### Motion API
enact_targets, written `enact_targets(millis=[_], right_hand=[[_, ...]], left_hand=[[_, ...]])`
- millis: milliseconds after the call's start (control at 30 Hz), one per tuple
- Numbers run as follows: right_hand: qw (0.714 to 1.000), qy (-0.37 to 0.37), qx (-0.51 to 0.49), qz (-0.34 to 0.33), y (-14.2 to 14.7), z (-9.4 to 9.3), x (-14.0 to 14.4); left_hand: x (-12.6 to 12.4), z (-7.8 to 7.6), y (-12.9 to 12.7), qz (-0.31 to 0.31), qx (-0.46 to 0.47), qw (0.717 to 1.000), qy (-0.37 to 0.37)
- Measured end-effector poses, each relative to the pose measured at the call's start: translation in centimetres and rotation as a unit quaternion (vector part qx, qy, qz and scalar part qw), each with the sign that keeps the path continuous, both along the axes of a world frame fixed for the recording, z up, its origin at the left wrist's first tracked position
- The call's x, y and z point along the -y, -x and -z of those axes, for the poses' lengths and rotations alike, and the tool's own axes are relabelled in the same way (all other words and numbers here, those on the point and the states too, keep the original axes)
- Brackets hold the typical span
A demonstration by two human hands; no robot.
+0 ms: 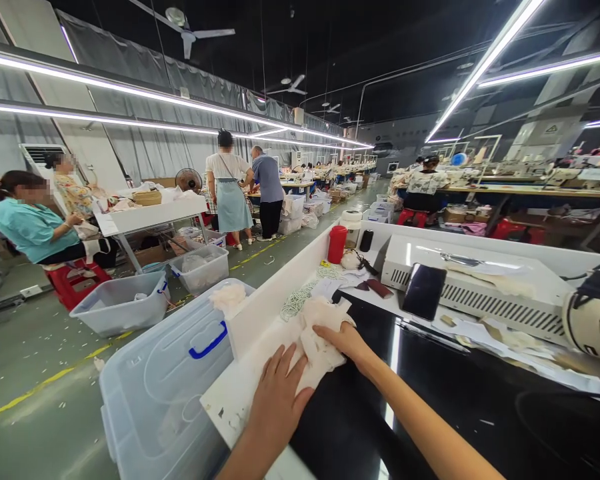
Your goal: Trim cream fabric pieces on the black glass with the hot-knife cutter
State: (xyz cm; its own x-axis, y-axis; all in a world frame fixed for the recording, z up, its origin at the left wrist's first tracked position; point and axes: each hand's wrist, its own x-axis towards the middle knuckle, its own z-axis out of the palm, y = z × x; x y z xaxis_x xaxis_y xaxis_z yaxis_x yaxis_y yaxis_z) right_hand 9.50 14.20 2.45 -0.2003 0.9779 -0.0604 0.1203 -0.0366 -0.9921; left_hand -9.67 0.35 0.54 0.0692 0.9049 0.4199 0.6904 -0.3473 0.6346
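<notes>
My left hand [276, 399] lies flat, fingers spread, on the near edge of a cream-white cloth piece [320, 333] at the left side of the black worktable [430, 413]. My right hand [347, 340] reaches in from the right and rests on top of the same cloth, fingers curled over it. The cloth is bunched into a small heap, partly on the table's white rim [280, 293]. Beyond it lies a coil of pale green beaded cord [296, 301].
A lidded clear plastic bin with a blue handle [165, 380] stands left of the table. A red cup [337, 244], a phone [423, 291] and a white machine [475, 283] sit farther back. More bins and several seated and standing people fill the aisle at left.
</notes>
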Motion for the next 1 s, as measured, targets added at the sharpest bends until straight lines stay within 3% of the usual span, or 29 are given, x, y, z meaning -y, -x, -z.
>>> enact_targets(millis=[167, 300, 367, 500, 567, 733, 800, 1000], right_hand=[[0.987, -0.060, 0.106, 0.103, -2.7, 0.4, -0.9], [0.953, -0.197, 0.169, 0.158, -3.7, -0.5, 1.0], [0.930, -0.294, 0.192, 0.105, -3.2, -1.4, 3.1], [0.869, -0.425, 0.241, -0.085, -1.4, -2.1, 6.6], [0.849, -0.441, 0.274, -0.099, -1.2, -1.7, 7.0], [0.839, -0.410, 0.358, 0.026, -3.2, 0.0, 5.8], [0.834, -0.407, 0.370, 0.043, -3.8, 0.1, 6.0], [0.827, -0.427, 0.364, -0.038, -1.8, -0.6, 7.5]], left_hand=[[0.4, 0.7, -1.0, -0.022, -0.128, 0.991, 0.009], [0.4, 0.6, -0.8, -0.029, -0.166, 0.986, 0.006], [0.3, 0.5, -0.7, -0.030, -0.193, 0.981, 0.007], [0.3, 0.4, -0.7, -0.033, -0.233, 0.972, 0.014], [0.3, 0.3, -0.6, -0.034, -0.237, 0.971, 0.017], [0.2, 0.8, -0.5, -0.037, -0.217, 0.976, -0.006], [0.1, 1.1, -0.4, -0.039, -0.211, 0.976, -0.024], [-0.2, 1.7, -0.3, -0.044, -0.233, 0.971, -0.042]])
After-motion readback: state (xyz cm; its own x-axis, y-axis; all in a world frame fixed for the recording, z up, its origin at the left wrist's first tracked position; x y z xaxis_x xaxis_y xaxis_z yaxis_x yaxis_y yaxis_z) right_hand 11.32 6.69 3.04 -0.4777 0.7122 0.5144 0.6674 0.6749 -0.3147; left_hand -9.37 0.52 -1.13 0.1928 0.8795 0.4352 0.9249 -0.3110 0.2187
